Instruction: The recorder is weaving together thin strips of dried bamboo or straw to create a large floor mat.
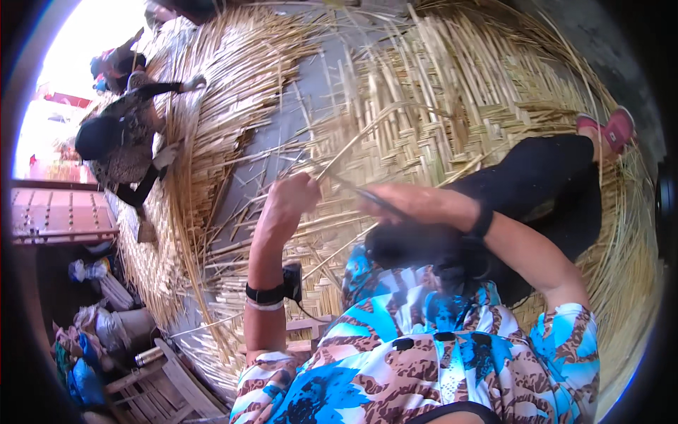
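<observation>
Raised over the mat, my left hand (293,194) is closed on a pale reed strip (353,145), which slants up and away to the right. My right hand (378,200), smeared by motion, is close beside it. Across that hand runs a thin dark blade-like tool (383,204), its far end pointing toward the strip. The fingers around it are too blurred to make out well. Beyond both hands spreads a woven reed mat (417,134), with long loose ends standing out at its far side.
Another person (127,141) crouches at the left on a second reed mat (226,92). Grey floor (289,116) with scattered reed bits shows between the mats. My outstretched leg (530,166) lies over the right side. Bags (113,328) and a wooden frame (166,385) are at lower left.
</observation>
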Tool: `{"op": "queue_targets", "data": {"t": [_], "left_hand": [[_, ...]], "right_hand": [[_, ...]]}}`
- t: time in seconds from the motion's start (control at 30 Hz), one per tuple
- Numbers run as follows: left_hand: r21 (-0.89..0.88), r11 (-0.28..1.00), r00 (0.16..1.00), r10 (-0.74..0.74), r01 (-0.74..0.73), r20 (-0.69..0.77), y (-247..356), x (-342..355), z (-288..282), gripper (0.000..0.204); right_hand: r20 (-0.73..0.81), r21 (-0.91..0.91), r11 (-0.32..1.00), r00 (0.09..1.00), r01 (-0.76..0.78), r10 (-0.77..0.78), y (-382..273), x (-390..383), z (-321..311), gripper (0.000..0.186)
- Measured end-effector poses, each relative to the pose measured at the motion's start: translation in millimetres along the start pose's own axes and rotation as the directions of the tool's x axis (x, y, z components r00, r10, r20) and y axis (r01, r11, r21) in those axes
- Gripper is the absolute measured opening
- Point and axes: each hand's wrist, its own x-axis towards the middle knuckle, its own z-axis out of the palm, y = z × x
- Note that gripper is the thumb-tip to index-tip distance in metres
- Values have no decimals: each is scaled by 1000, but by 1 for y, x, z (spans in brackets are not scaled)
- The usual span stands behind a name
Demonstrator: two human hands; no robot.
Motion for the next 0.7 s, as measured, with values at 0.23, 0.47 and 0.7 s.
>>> {"op": "queue_targets", "data": {"t": [0.23,0.47,0.7], "left_hand": [[-334,939,996,-76,85,41,8,-9,21,34],[-210,978,1000,1,-7,-28,-28,25,15,30],[271,939,968,165,-212,187,-103,71,75,24]], "right_hand": [[-166,-335,834,844,439,-511,4,4,8,31],[-307,-291,957,947,-2,-92,8,-19,-28,55],[-576,-566,756,814,-329,-77,12,-64,-75,21]]}}
